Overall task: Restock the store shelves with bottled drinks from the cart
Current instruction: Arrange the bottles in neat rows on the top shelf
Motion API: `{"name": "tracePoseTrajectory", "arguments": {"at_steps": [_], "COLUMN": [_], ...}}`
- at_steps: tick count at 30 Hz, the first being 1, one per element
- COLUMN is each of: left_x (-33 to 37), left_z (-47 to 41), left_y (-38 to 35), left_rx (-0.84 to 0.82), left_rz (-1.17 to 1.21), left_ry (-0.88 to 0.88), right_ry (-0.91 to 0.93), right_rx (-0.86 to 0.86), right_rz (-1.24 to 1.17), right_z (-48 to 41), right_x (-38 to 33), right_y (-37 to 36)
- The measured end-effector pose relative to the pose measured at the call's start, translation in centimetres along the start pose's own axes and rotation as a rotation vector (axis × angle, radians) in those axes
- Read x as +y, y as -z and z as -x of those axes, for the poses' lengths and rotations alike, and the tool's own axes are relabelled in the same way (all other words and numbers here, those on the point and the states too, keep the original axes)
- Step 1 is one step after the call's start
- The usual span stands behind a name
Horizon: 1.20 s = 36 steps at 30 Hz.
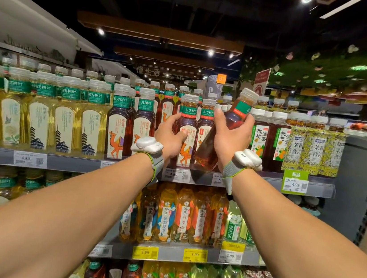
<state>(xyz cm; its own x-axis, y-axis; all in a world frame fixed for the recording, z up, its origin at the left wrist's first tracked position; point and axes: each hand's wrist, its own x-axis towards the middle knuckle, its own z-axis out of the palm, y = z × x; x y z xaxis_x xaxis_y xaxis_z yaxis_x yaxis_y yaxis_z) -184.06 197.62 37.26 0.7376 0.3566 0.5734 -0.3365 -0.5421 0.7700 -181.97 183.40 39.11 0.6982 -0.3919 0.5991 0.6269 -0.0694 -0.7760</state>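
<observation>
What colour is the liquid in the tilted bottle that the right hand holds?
Reddish brown; the head view shows the tilted bottle in the right hand best.

Brown wooden ceiling beams point(159, 33) cross the dark upper centre, with small round spotlights point(101, 32) beside them. Green hanging foliage with pale flowers point(340, 71) fills the upper right. A red hanging sign point(262, 78) and a small orange square sign point(221, 78) hang left of it. Yellow paper price tags point(145, 252) sit at lower centre.
</observation>
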Motion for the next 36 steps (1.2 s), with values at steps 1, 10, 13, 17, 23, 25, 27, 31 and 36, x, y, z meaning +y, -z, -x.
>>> {"name": "tracePoseTrajectory", "arguments": {"at_steps": [1,10,13,17,23,25,27,31,36], "left_x": [-0.1,-0.4,-0.6,-0.8,-0.7,-0.6,-0.6,-0.7,-0.5], "left_z": [-0.1,-0.2,-0.2,-0.1,0.0,0.0,0.0,0.1,0.2], "left_y": [0.0,-0.1,0.0,0.0,-0.1,-0.1,-0.1,-0.1,0.0], "left_rx": [0.001,0.015,0.012,0.033,0.042,0.043,0.043,0.056,0.047], "left_rz": [0.011,0.061,0.088,0.088,0.116,0.125,0.128,0.124,0.131], "left_ry": [0.003,-0.009,-0.006,-0.036,-0.033,-0.030,-0.031,-0.022,-0.009], "right_ry": [0.013,0.008,0.031,0.083,0.083,0.081,0.086,0.120,0.075], "right_rx": [0.012,0.192,0.210,0.192,0.194,0.226,0.255,0.267,0.288], "right_rz": [0.030,0.115,0.117,0.160,0.220,0.181,0.159,0.154,0.149], "right_z": [-0.2,0.6,1.2,1.9,1.4,1.3,1.6,2.0,1.4], "right_x": [0.0,-0.1,-0.2,0.1,0.2,0.2,0.3,0.5,0.3], "right_y": [-0.3,-2.6,-3.3,-4.0,-4.3,-4.5,-4.8,-5.4,-5.4]}}
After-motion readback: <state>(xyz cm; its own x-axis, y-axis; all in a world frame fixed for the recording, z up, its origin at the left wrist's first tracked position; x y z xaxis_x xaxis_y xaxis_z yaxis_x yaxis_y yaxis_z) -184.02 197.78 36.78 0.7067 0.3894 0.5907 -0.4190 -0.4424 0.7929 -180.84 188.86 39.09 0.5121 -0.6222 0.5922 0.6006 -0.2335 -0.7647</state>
